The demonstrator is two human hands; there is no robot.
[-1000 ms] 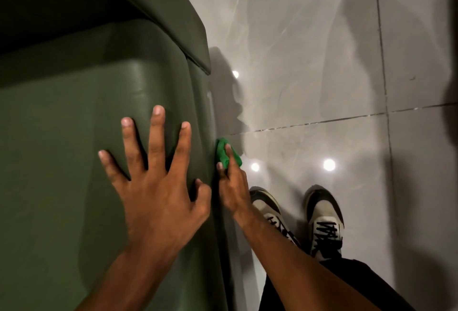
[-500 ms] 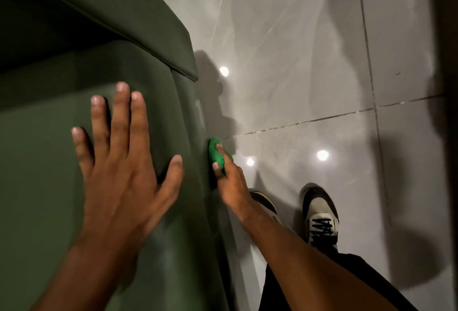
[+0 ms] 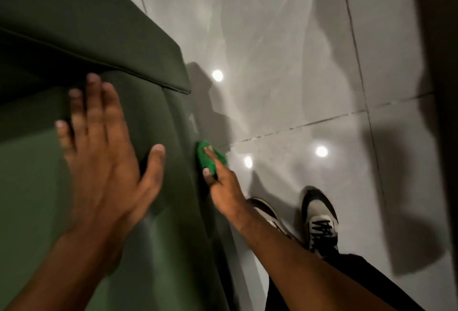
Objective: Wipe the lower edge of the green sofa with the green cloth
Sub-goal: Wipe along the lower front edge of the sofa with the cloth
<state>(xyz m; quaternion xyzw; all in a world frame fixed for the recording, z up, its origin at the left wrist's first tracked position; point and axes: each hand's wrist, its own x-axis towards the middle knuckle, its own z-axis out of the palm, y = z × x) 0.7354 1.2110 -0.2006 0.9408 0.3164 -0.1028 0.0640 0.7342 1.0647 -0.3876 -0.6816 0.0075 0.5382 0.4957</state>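
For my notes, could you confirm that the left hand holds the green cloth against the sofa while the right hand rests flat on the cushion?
Hands swapped: the head view shows the right hand holding the green cloth against the sofa; the left hand lies flat on the cushion.

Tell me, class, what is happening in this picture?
A person is cleaning a green sofa. The right hand presses a green cloth against the sofa's side, low down near the tiled floor. The left hand lies flat and open on the cushion, seemingly as a brace. The person's shoes stand beside the sofa.
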